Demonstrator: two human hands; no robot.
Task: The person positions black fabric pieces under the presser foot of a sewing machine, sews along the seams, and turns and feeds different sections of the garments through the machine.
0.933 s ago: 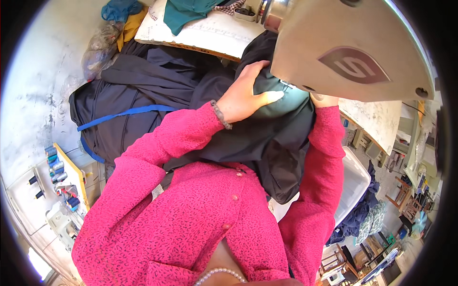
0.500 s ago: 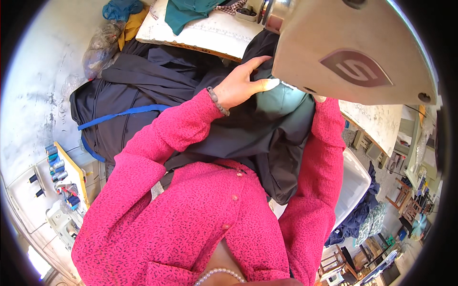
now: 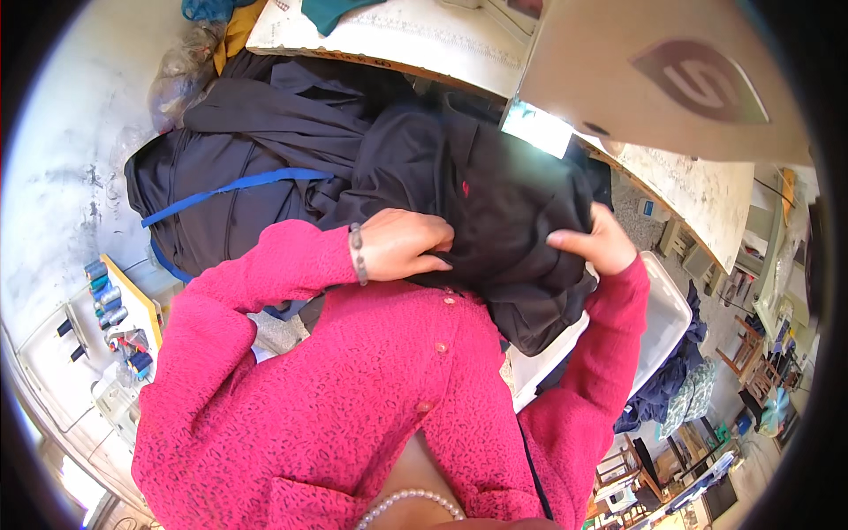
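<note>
Black cloth (image 3: pixel 521 199) lies gathered between my hands, its near end draped down over my lap. A small red mark (image 3: pixel 465 188) shows on it. My left hand (image 3: pixel 406 245) pinches the near left part of the cloth, thumb against bent fingers. At the right side, my right hand (image 3: pixel 605 240) grips the cloth's edge, with the thumb on top and the fingers partly hidden by the fabric. Beyond the hands stands the pale sewing machine head (image 3: pixel 609 88). Its bright light (image 3: pixel 537 129) shines on the cloth's far part. The needle is out of sight.
More dark cloth with a blue strip (image 3: pixel 238 192) is heaped on the left. The white machine table (image 3: pixel 397 44) runs along the far side, with teal cloth (image 3: pixel 331 12) on it. A white plastic bin (image 3: pixel 662 322) stands right of my arm. Thread spools (image 3: pixel 106 296) sit at left.
Both hands have come back from the machine head toward me. My right hand, hidden behind the machine before, now shows. The cloth is spread out nearer, and its teal-looking part is no longer visible.
</note>
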